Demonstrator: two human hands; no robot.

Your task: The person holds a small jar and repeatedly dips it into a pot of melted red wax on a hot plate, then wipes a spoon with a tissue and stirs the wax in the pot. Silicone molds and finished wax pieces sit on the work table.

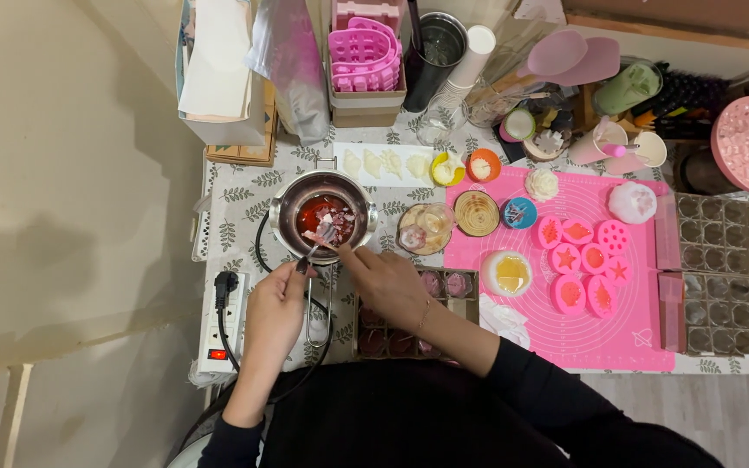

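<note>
Item, far left — white power strip (221,325) with a lit red switch and a black plug and cable, at the edge of the leaf-patterned tabletop (237,186).

Item — left hand (275,308), fingers closed around the wire handle (315,303) of the round steel melting pot (323,217), bracing it.

Item — the pot itself, holding red liquid wax with pale, unmelted lumps afloat.

Item — right hand (387,282), pinching a thin stirring stick (327,243) whose tip sits in the red melt.

Step in hand, by my reckoning — stirring while the lumps dissolve. The next move calls for a steady grip on the handle and slow circling, so nothing slops over the rim.

Item, right of the pot — clear glass dish of pale shell shapes (425,228); brown divided tray (418,316) under the right wrist.

Item — pink silicone mat (617,334) carrying a cluster of small pink round moulds (584,260), some with orange star and leaf fills, and a white cup of yellow wax (507,274).

Item, far right — two clear gridded trays (726,277).
</note>
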